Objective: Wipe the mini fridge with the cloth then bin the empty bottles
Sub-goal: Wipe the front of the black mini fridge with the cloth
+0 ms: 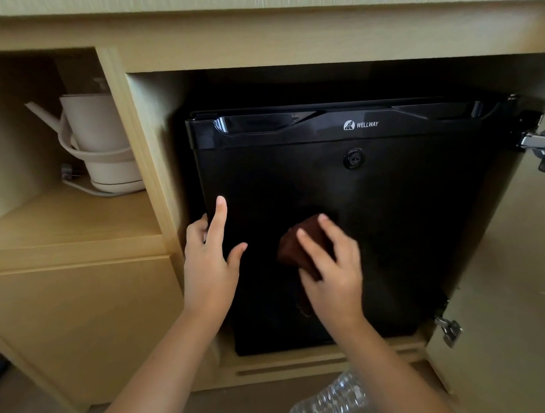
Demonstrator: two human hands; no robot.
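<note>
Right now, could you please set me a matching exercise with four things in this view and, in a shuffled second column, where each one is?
Things:
1 cloth
2 kettle
3 plastic bottle
4 left hand

Places:
A on the open shelf left of the mini fridge
B low in the view, in front of the cabinet
C pressed to the mini fridge door under the right hand
D gripping the door's left edge

Pairs: 1-C, 2-A, 3-B, 4-D
</note>
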